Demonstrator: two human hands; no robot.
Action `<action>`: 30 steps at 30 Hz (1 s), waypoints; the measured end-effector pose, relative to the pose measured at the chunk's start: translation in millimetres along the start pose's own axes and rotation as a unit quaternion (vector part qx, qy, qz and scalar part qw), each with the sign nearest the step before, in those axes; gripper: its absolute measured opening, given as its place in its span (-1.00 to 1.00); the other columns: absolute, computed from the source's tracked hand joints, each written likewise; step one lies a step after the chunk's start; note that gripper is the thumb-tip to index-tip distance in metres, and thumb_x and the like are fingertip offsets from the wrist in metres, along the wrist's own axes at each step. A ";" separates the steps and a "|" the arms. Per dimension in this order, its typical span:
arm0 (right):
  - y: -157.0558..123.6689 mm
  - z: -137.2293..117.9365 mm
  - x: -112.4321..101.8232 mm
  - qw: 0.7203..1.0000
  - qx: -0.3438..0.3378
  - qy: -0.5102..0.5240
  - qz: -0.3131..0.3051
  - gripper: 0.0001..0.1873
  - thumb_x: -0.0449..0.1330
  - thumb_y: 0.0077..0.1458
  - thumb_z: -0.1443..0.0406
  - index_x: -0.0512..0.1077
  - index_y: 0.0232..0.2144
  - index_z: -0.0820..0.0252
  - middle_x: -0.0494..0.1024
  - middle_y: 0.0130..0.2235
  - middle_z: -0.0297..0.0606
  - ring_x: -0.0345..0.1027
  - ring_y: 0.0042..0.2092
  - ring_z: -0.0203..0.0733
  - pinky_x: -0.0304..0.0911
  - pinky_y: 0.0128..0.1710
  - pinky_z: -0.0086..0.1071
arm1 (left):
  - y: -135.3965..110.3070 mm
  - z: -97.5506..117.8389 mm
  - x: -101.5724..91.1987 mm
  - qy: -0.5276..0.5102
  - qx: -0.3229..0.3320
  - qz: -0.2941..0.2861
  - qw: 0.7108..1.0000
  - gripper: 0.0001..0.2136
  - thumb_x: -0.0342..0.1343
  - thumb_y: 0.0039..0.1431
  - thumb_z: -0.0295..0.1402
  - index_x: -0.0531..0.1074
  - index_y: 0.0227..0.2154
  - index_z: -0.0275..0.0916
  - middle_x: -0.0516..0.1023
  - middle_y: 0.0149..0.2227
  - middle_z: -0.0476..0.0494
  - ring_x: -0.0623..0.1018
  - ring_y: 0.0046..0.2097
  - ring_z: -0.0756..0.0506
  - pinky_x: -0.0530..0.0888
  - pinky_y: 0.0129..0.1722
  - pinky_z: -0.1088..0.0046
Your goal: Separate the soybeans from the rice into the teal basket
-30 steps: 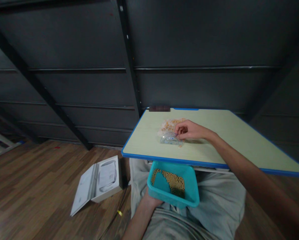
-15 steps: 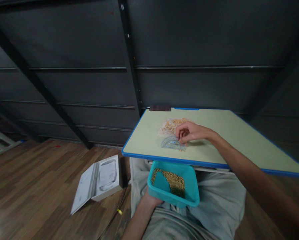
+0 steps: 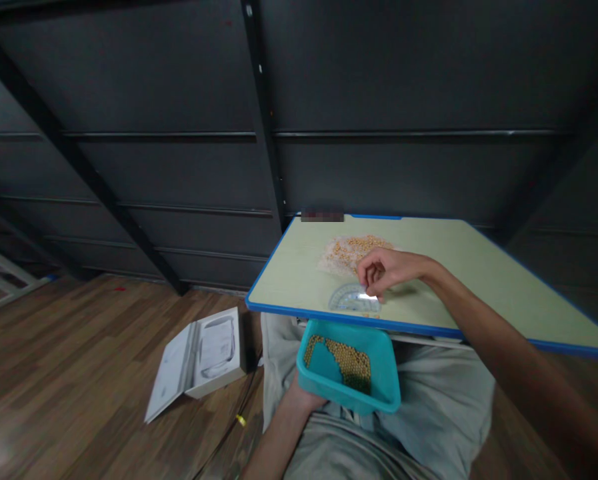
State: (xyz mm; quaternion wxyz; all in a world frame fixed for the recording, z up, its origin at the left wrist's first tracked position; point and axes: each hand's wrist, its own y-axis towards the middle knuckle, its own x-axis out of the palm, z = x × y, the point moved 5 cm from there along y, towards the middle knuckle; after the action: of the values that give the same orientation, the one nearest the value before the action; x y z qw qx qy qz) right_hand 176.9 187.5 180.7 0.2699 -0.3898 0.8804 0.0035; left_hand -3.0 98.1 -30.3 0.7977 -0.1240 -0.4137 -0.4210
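Note:
Pinched between the fingers of my right hand point(image 3: 381, 270) is a clear plastic protractor point(image 3: 351, 300), low over the table near its front edge. A few yellow soybeans lie by its lower edge. Just behind it spreads a pile of soybeans point(image 3: 361, 247) mixed with whitish grains point(image 3: 333, 262). My left hand point(image 3: 303, 395) grips a turquoise plastic basket point(image 3: 385, 363) from its left underside, at my lap; most of those fingers are hidden beneath it. Soybeans point(image 3: 353, 363) cover part of the basket's floor.
The pale table point(image 3: 439, 273) has a blue rim and stands over my legs. An open white box point(image 3: 219, 353) with papers inside lies on the wooden floor to the left, beside a black cable point(image 3: 229, 430). A dark panelled wall point(image 3: 179, 173) rises behind the table.
My right hand has drawn the protractor a little toward the front edge and to the right, away from the pile. My left hand and the basket stay nearly in place.

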 end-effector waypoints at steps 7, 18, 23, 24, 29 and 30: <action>-2.1 0.2 6.3 0.999 0.036 0.017 -0.035 -0.77 0.48 -0.05 0.25 0.53 -0.38 0.21 0.69 -0.46 -0.30 0.61 -0.43 -0.21 0.41 -0.38 -0.39 | -0.8 -4.6 -11.5 -0.003 0.001 0.012 1.000 -0.66 -0.05 0.28 -0.16 0.62 -0.40 -0.08 0.77 -0.19 -0.07 0.53 0.25 -0.20 0.32 0.36 -0.09; -2.0 -2.4 1.0 0.999 0.045 0.004 0.011 -0.78 0.46 -0.03 0.22 0.55 -0.37 0.19 0.66 -0.47 -0.32 0.56 -0.46 -0.24 0.24 -0.52 -0.46 | -6.4 -10.2 -21.6 -0.017 -0.035 0.086 0.996 -0.54 -0.20 0.30 -0.26 0.64 -0.43 -0.07 0.75 -0.32 0.02 0.57 0.22 -0.18 0.38 0.25 -0.03; 1.4 -4.6 -14.7 0.987 -0.028 -0.035 0.154 -0.81 0.44 -0.02 0.21 0.57 -0.38 0.18 0.62 -0.45 -0.34 0.47 -0.45 -0.26 0.30 -0.44 -0.40 | -2.4 -6.8 -12.5 -0.015 -0.019 0.052 0.998 -0.65 -0.02 0.24 -0.19 0.60 -0.54 -0.10 0.77 -0.32 -0.06 0.59 0.19 -0.23 0.32 0.33 -0.07; 1.3 -5.9 -18.1 0.981 -0.042 -0.042 0.183 -0.80 0.44 -0.02 0.21 0.56 -0.38 0.18 0.61 -0.45 -0.33 0.46 -0.43 -0.26 0.31 -0.42 -0.39 | -1.1 -5.2 -8.4 -0.014 -0.016 0.042 0.999 -0.66 0.03 0.22 -0.17 0.59 -0.56 -0.11 0.77 -0.31 -0.09 0.59 0.19 -0.26 0.32 0.35 -0.09; -11.4 -21.0 -33.2 0.939 -0.074 -0.120 0.313 -0.82 0.40 0.02 0.18 0.57 -0.38 0.16 0.60 -0.43 -0.29 0.44 -0.39 -0.19 0.34 -0.34 -0.30 | 2.6 4.6 12.7 -0.009 0.000 0.008 1.000 -0.62 0.07 0.22 -0.03 0.62 -0.49 -0.15 0.77 -0.24 -0.24 0.56 0.23 -0.34 0.33 0.35 -0.14; -17.6 -25.5 -34.8 0.926 -0.081 -0.138 0.343 -0.84 0.38 0.04 0.18 0.58 -0.37 0.15 0.61 -0.42 -0.26 0.44 -0.39 -0.16 0.35 -0.33 -0.28 | 2.9 5.7 15.2 -0.006 -0.001 0.010 1.000 -0.59 0.03 0.24 0.01 0.64 -0.44 -0.16 0.77 -0.22 -0.25 0.55 0.23 -0.35 0.33 0.35 -0.16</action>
State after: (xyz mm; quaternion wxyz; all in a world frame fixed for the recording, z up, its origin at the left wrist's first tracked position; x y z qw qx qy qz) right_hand 196.1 193.5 222.7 0.3383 -0.0803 0.9112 0.2212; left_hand 0.6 94.3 -14.6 0.7991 -0.1317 -0.4168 -0.4127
